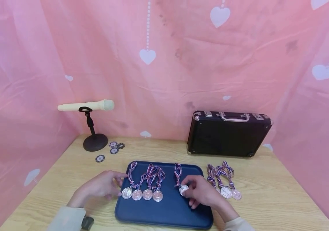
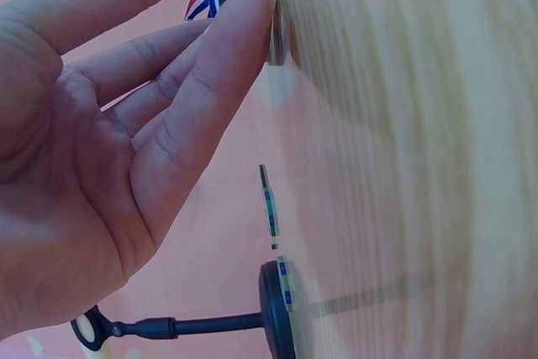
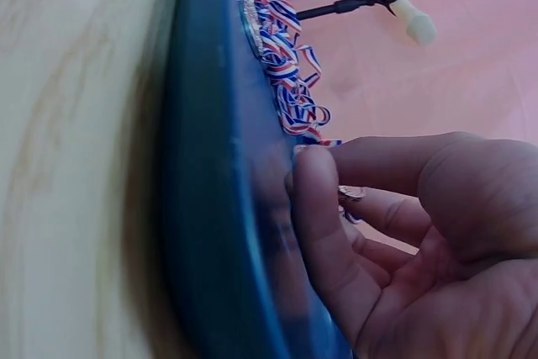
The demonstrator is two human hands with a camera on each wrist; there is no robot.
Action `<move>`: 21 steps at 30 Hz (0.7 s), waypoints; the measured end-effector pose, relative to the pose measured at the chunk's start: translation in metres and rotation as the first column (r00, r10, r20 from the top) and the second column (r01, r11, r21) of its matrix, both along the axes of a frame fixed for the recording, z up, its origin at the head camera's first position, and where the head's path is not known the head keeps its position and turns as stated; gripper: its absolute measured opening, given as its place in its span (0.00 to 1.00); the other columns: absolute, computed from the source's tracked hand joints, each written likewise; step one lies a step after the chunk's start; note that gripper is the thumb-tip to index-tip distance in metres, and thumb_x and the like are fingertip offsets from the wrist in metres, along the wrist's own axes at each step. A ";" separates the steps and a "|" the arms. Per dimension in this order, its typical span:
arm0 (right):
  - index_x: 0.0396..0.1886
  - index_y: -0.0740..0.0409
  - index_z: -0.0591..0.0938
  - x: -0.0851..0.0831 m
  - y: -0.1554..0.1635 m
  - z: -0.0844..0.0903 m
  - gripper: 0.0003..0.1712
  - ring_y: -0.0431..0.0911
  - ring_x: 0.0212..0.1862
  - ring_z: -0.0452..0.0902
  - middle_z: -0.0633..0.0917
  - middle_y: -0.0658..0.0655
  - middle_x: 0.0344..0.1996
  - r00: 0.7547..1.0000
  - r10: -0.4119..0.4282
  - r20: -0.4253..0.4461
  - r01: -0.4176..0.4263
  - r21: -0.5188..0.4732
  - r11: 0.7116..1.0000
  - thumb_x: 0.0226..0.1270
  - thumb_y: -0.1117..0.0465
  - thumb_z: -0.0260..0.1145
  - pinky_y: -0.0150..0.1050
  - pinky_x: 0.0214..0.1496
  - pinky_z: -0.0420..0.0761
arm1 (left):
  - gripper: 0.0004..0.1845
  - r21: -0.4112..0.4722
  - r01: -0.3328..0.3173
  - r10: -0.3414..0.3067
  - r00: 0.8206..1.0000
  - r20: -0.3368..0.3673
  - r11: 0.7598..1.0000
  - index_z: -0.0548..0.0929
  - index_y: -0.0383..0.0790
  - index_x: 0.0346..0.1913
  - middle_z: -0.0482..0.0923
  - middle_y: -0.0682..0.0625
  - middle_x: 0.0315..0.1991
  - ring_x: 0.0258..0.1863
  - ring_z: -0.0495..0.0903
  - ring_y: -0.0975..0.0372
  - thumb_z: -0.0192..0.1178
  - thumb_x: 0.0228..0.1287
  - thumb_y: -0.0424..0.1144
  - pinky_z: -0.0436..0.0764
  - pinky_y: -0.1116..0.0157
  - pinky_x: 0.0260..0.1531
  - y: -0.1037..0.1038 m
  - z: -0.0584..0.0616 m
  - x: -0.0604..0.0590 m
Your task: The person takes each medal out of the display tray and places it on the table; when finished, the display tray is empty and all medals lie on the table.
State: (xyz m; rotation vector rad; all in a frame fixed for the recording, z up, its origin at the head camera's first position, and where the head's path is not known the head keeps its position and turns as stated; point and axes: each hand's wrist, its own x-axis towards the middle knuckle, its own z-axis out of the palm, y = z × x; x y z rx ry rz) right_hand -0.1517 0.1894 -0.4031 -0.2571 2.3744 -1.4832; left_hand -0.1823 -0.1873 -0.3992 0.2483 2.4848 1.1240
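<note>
Dark blue plastic tray [image 1: 164, 213] lies on a pale wooden table [image 1: 268, 199], its long side running left to right. The head view shows five medals on it; the right wrist view shows only the tray's edge and bunched ribbons. The right hand [image 1: 203, 192] pinches the fifth medal [image 1: 183, 189], partly hiding its disc; the ribbon runs away toward the backdrop. The left hand [image 1: 103, 186], fingers relaxed and straight, touches the tray's left rim.
</note>
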 end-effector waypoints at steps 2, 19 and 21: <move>0.52 0.64 0.82 -0.001 0.001 0.000 0.14 0.43 0.18 0.81 0.81 0.58 0.24 1.000 -0.007 0.000 0.007 -0.016 1.000 0.67 0.69 0.71 0.44 0.22 0.87 | 0.37 -0.001 0.001 -0.001 1.000 0.001 1.000 0.80 0.39 0.71 0.80 0.47 0.43 0.26 0.80 0.56 0.74 0.56 0.23 0.86 0.60 0.26 -0.001 -0.001 0.000; 0.63 0.67 0.78 -0.007 0.014 0.010 0.24 0.44 0.19 0.81 0.81 0.60 0.25 0.995 -0.093 -0.031 0.089 -0.113 0.990 0.70 0.66 0.71 0.41 0.22 0.87 | 0.36 0.003 0.018 -0.018 1.000 -0.010 1.000 0.79 0.38 0.71 0.81 0.47 0.44 0.27 0.81 0.56 0.73 0.57 0.22 0.87 0.59 0.27 -0.001 -0.002 -0.002; 0.64 0.68 0.77 -0.008 0.016 0.011 0.25 0.44 0.19 0.81 0.81 0.60 0.25 0.995 -0.096 -0.036 0.091 -0.120 0.989 0.70 0.66 0.71 0.42 0.21 0.87 | 0.36 0.004 0.015 -0.015 1.000 -0.002 1.000 0.79 0.38 0.71 0.80 0.47 0.43 0.26 0.81 0.56 0.74 0.56 0.22 0.87 0.59 0.27 -0.001 -0.002 -0.002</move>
